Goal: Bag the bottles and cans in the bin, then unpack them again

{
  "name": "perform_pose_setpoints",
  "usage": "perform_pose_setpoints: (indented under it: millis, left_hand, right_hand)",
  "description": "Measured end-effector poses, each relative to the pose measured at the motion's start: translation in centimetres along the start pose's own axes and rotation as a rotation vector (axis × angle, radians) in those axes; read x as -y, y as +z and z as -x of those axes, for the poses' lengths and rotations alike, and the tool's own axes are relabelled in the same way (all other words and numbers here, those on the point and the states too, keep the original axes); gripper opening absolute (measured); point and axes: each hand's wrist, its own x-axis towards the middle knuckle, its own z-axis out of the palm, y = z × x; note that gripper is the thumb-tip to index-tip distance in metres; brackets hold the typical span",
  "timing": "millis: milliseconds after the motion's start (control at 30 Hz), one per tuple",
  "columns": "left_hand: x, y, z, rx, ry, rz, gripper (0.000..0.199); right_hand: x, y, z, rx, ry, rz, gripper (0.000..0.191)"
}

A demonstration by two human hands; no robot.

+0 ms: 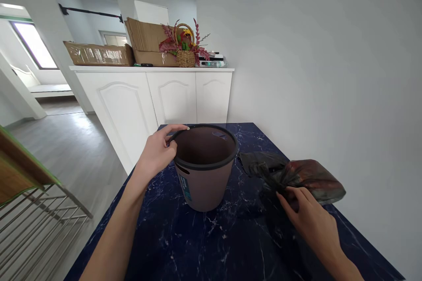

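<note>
A brownish-mauve trash bin (208, 186) with a black rim stands upright on a dark blue, marble-patterned table (194, 246). It has handle slots near the top and a teal label; the visible part of its inside looks bare. My left hand (158, 151) grips the rim at the left, fingers over the top edge and thumb lower down. To the right of the bin lies a full black plastic bag (314, 178), bunched or knotted at its neck, with reddish contents showing through. My right hand (311, 219) is closed on the bag near the gathered neck.
A grey wall (313, 61) runs along the table's right side. Behind the table, a white cabinet (178, 96) carries cardboard boxes (99, 55), a flower basket (185, 58) and a plastic bottle (216, 64). A chair with a metal rack (49, 215) stands at left.
</note>
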Motion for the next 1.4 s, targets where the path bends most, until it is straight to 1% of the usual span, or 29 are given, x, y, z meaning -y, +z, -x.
perform_pose_setpoints:
  millis: [100,200,300,367,433,500,533,567,633,700,767,833,933,1067,1167,1267,1333,1400]
  left_hand:
    - [0.4,-0.4,-0.3,-0.025,-0.023,0.009,0.054]
    - [0.8,-0.6,-0.6,-0.043,-0.031,0.02,0.053]
    - [1.0,-0.8,-0.7,-0.034,-0.024,0.021,0.053]
    - [1.1,-0.8,-0.7,-0.026,-0.026,0.021,0.053]
    - [1.1,-0.8,-0.8,-0.017,-0.029,0.022,0.052]
    - [1.2,-0.9,-0.8,-0.007,-0.024,0.018,0.052]
    - [1.2,-0.9,-0.8,-0.003,-0.018,0.01,0.052]
    - [1.2,-0.9,-0.8,-0.002,-0.012,0.001,0.052]
    - [1.3,-1.0,-0.8,0.0,-0.006,-0.013,0.052]
    - [1.3,-1.0,-0.7,0.006,-0.009,-0.02,0.052]
    - [1.2,-1.1,-0.7,0.007,-0.013,-0.023,0.052]
    - [1.2,-1.1,-0.6,0.004,-0.015,-0.034,0.052]
    - [1.2,-1.1,-0.6,0.006,-0.021,-0.048,0.05]
    - [1.4,-1.2,-0.6,0.018,-0.029,-0.032,0.053]
    - [1.5,-1.2,-0.6,0.013,0.017,-0.027,0.052]
    - [0.9,-1.1,-0.3,-0.052,0.07,-0.084,0.047]
    - [-0.1,-1.0,0.1,-0.116,0.1,-0.14,0.043]
    - [-1.4,-0.9,0.7,-0.186,0.168,-0.168,0.041]
  right_hand:
    - [0.0,-1.2,1.3,0.021,-0.005,-0.007,0.071]
    - [0.4,-2.5,1.9,-0.001,-0.002,-0.089,0.064]
    - [1.7,-3.5,1.7,-0.057,-0.057,-0.214,0.054]
    - [2.9,-3.6,1.3,-0.084,-0.126,-0.267,0.057]
    - [3.9,-2.8,0.8,-0.064,-0.224,-0.276,0.065]
    - [4.6,-1.2,0.5,0.0,-0.337,-0.247,0.071]
    - [4.8,-0.2,0.5,0.045,-0.384,-0.225,0.07]
    - [4.9,0.8,0.6,0.099,-0.421,-0.199,0.067]
    - [4.9,2.6,0.7,0.213,-0.451,-0.153,0.058]
    - [5.0,3.4,0.4,0.305,-0.433,-0.128,0.047]
    - [5.3,3.3,-0.4,0.33,-0.397,-0.129,0.035]
    - [6.1,2.4,-1.7,0.301,-0.361,-0.155,0.027]
    - [8.0,1.2,-3.8,0.262,-0.31,-0.21,0.026]
    - [10.7,1.2,-5.7,0.34,-0.304,-0.208,0.025]
    - [12.0,1.6,-7.3,0.39,-0.319,-0.182,0.027]
    - [12.7,1.4,-9.4,0.448,-0.335,-0.148,0.027]
    - [12.9,1.0,-11.0,0.493,-0.347,-0.128,0.028]
    - [13.1,0.5,-12.4,0.542,-0.362,-0.116,0.029]
